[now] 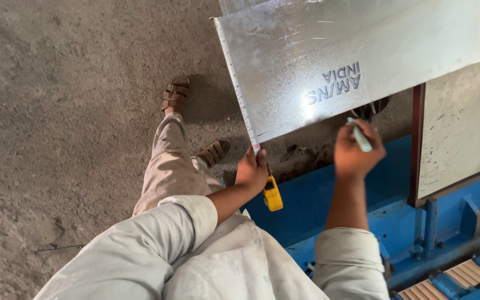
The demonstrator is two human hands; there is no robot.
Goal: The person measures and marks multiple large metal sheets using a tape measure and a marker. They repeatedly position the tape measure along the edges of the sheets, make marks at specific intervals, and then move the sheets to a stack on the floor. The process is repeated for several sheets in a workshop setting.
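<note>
Over the blue machine: galvanised metal sheet (362, 50) juts out above the concrete floor (68, 111).
Left hand (253, 169): pinched on the tape blade (239, 89), yellow tape measure (273, 195) case hanging below.
Tape axis: runs along the sheet's left edge, pointing up and away.
Right hand (355, 151): closed round a pale marker (359, 135), tip up at the sheet's near edge.

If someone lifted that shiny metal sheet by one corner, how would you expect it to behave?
The metal sheet looks thin and wide, so it would probably flex and wobble. Its glossy surface suggests a slippery grip, and the bare edge beside the tape measure may be sharp.
</note>
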